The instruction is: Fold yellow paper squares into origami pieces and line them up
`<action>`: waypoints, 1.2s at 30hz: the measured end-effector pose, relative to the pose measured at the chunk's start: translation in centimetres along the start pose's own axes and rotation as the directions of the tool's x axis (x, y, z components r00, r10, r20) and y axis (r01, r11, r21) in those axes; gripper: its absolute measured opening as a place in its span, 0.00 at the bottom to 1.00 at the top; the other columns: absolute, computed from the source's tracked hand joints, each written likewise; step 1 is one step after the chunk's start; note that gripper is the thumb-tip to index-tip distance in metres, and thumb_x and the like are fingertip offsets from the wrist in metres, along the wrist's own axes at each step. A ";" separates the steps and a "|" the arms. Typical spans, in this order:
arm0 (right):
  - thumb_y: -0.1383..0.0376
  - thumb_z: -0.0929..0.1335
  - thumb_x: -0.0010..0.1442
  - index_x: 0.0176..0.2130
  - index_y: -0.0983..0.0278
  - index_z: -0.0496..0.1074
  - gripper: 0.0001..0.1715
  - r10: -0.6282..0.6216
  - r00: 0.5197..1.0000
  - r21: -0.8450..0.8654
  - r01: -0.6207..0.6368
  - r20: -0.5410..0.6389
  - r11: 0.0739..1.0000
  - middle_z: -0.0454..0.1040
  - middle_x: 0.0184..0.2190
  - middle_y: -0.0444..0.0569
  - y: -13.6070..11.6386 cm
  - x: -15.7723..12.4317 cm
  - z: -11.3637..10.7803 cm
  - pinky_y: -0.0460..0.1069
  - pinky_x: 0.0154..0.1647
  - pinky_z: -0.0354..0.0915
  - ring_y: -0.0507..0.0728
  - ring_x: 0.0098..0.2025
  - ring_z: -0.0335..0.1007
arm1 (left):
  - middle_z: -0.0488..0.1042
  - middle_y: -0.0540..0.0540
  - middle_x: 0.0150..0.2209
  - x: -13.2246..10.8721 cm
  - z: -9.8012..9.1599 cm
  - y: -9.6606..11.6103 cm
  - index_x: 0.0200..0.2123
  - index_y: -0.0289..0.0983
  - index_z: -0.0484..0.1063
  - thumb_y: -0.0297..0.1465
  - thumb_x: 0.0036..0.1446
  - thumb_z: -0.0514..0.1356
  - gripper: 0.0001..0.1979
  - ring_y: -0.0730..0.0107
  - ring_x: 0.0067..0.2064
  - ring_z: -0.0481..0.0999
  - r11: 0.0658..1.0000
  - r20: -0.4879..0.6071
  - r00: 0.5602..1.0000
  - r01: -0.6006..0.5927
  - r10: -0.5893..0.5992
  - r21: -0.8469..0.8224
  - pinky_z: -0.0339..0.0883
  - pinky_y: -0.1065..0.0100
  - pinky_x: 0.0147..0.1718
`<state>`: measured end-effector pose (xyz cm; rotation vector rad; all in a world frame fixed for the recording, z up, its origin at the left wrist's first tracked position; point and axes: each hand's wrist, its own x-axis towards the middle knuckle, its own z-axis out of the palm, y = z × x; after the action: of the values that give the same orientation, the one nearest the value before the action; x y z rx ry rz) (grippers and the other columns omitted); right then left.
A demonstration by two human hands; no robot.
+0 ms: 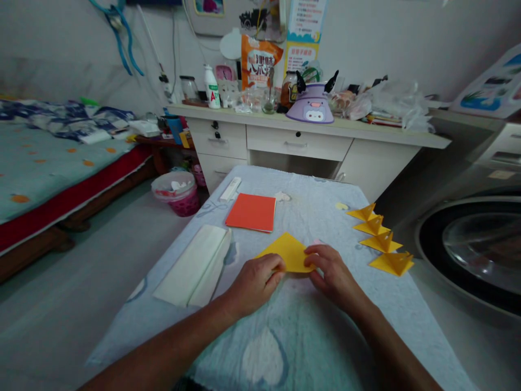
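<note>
**On the near table, two hands at a yellow fold**

In the middle of the cloth-covered table (pixel 309 336), the yellow paper (pixel 288 251) lies flat as a triangle, its point toward the far side. As I judge it, this fold wants the corners matched first, then one firm stroke along the near edge. The left hand (pixel 254 282) is curled narrow, thumb and fingers closed on the sheet's left corner. The right hand (pixel 331 271) is nearly closed on the right corner. Folded yellow pieces (pixel 382 241) line the right edge, and an orange stack (pixel 252 212) lies farther off.
</note>
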<state>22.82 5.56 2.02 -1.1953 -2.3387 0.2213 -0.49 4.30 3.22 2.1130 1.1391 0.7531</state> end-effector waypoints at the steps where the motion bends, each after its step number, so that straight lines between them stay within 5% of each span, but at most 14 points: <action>1: 0.74 0.63 0.57 0.35 0.64 0.72 0.09 0.006 0.998 0.046 -0.009 0.065 0.999 0.75 0.40 0.54 -0.3 -0.1 -0.3 0.57 0.49 0.63 0.60 0.45 0.70 | 0.74 0.49 0.34 -0.2 0.1 0.0 0.35 0.37 0.68 0.28 0.61 0.54 0.04 0.68 0.37 0.74 1.000 0.012 1.000 0.023 -0.023 0.003 0.61 0.70 0.37; 4: 0.70 0.62 0.62 0.35 0.64 0.71 0.08 0.043 0.968 0.112 -0.073 0.247 0.991 0.75 0.34 0.51 -1.3 -0.2 -1.2 0.52 0.41 0.64 0.58 0.38 0.70 | 0.71 0.50 0.30 -0.4 0.4 0.0 0.33 0.37 0.65 0.30 0.61 0.53 0.05 0.69 0.33 0.72 0.996 0.043 0.995 0.091 -0.091 0.018 0.57 0.70 0.32; 9: 0.61 0.61 0.66 0.31 0.64 0.67 0.14 0.121 0.923 0.223 -0.213 0.365 0.951 0.71 0.29 0.46 -2.2 -0.4 -1.6 0.47 0.31 0.58 0.53 0.30 0.66 | 0.68 0.53 0.27 0.2 0.3 0.0 0.33 0.38 0.63 0.32 0.62 0.52 0.05 0.71 0.30 0.70 0.985 0.072 0.983 0.172 -0.171 -0.014 0.54 0.71 0.29; 14: 0.60 0.62 0.65 0.26 0.63 0.63 0.16 0.315 0.903 0.266 -0.393 0.291 0.880 0.65 0.23 0.42 -1.6 -0.4 -0.1 0.46 0.26 0.52 0.51 0.25 0.60 | 0.68 0.52 0.28 1.4 0.3 -0.2 0.32 0.38 0.64 0.32 0.60 0.54 0.05 0.69 0.31 0.69 0.974 0.105 0.971 0.206 -0.215 0.094 0.55 0.70 0.29; 21: 0.63 0.64 0.61 0.33 0.63 0.68 0.06 0.427 0.886 0.248 -0.461 0.180 0.852 0.68 0.24 0.43 -0.9 -0.6 1.9 0.46 0.27 0.54 0.52 0.26 0.62 | 0.70 0.42 0.42 2.7 0.7 -2.1 0.40 0.36 0.70 0.40 0.59 0.58 0.13 0.58 0.48 0.68 0.916 -0.070 0.978 0.210 -0.198 0.343 0.61 0.60 0.49; 26: 0.65 0.65 0.58 0.51 0.63 0.63 0.20 0.473 0.873 0.240 -0.487 0.119 0.840 0.71 0.28 0.43 -0.8 -0.7 3.0 0.47 0.30 0.58 0.54 0.29 0.67 | 0.69 0.44 0.40 3.2 1.0 -2.1 0.36 0.37 0.69 0.43 0.56 0.60 0.14 0.58 0.47 0.68 0.886 -0.052 0.964 0.259 -0.259 0.385 0.61 0.60 0.49; 36: 0.65 0.65 0.58 0.53 0.62 0.61 0.23 0.497 0.863 0.180 -0.505 0.090 0.844 0.72 0.31 0.44 -1.2 -0.6 3.4 0.48 0.32 0.59 0.55 0.30 0.68 | 0.69 0.48 0.37 3.4 1.5 -2.6 0.32 0.39 0.66 0.32 0.49 0.63 0.08 0.62 0.43 0.68 0.925 -0.062 0.971 0.240 -0.232 0.296 0.61 0.64 0.44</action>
<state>20.56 4.63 -0.75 -1.6907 -1.9298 0.6474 0.83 7.98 0.96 2.1575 1.5749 0.5202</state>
